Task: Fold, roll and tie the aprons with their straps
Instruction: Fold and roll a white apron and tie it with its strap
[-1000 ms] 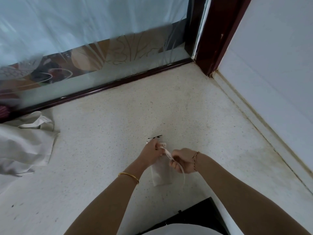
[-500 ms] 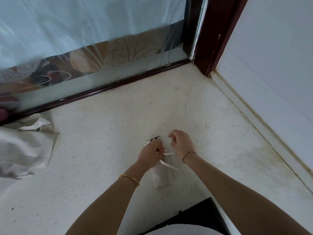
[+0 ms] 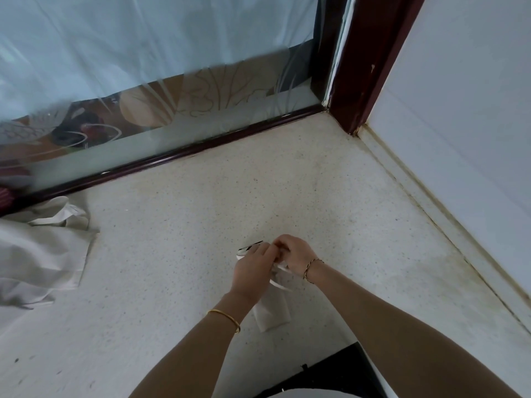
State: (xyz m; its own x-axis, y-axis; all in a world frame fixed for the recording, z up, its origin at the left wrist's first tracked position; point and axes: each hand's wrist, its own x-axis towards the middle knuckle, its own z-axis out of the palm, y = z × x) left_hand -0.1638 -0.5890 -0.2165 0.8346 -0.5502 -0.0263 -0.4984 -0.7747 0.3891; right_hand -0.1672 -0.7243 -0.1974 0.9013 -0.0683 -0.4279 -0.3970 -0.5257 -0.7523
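White cloth is lying in a loose pile [image 3: 40, 254] at the left edge of the speckled floor [image 3: 172, 254], just beside the dark bottom rail of the glass door [image 3: 143, 81]. Near the middle, the left hand [image 3: 251, 270], with a gold bangle [image 3: 225, 318] on its wrist, is curling its fingers and pinching the strap [image 3: 281, 286] over the far end of the roll [image 3: 273, 314]. This roll is a white apron made into a narrow bundle, and it is lying on the floor between the two forearms, with its near end pointing toward the person. The right hand [image 3: 294, 254], wearing a thin bracelet [image 3: 311, 268], is touching the left one and is also pinching the strap with curled fingers. Two loose strap ends are hanging out below the hands. Something black [image 3: 339, 372] is showing at the bottom edge; I cannot tell what it is. At the right, a dark red frame [image 3: 370, 67] is standing in the corner beside the pale wall [image 3: 459, 110].
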